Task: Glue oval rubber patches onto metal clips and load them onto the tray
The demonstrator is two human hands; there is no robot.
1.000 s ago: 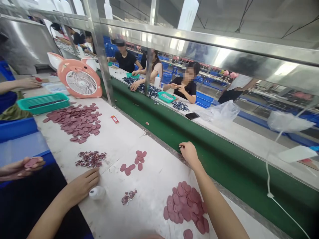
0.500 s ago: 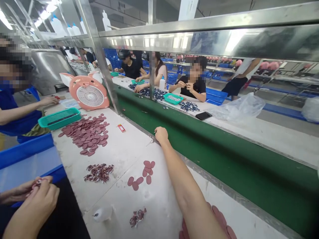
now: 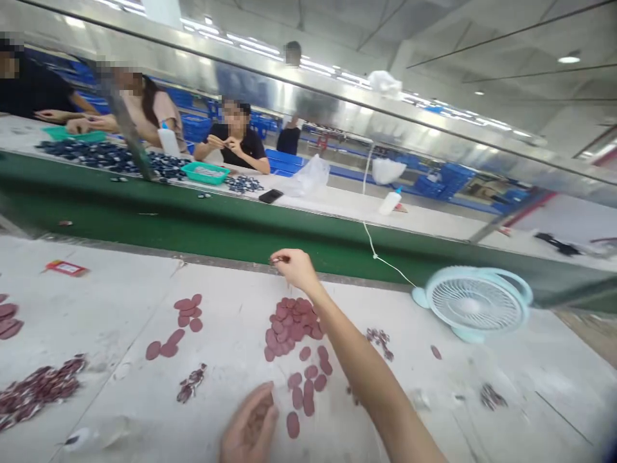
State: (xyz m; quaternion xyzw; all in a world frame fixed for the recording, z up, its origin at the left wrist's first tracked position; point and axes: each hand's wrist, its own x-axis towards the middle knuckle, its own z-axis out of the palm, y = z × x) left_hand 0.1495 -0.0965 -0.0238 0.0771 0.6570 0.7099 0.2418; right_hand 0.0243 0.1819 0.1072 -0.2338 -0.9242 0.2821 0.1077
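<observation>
My right hand (image 3: 295, 269) reaches out over the table's far edge beside the green belt. Its fingertips pinch a small dark-and-pale piece (image 3: 279, 260). Below it lies a pile of flat maroon ovals (image 3: 292, 325), with several loose ovals (image 3: 308, 392) spread nearer me. Low in the middle is my left hand (image 3: 250, 424), slightly blurred, its fingers curled inward. What those fingers hold, if anything, I cannot make out. Left of it sit a small heap of maroon-and-white bits (image 3: 191, 384) and more ovals (image 3: 168, 347).
A green belt (image 3: 231, 231) runs behind the white table (image 3: 231, 302). At the right stands a light-blue fan (image 3: 477, 302) with a white cord. A larger heap of maroon bits (image 3: 43, 389) and a red packet (image 3: 67, 268) lie left. Several people work across the belt.
My view has swung to the right; the pink fan is out of sight and the blue fan shows. My left hand now shows low in the middle. My right hand stays stretched toward the belt.
</observation>
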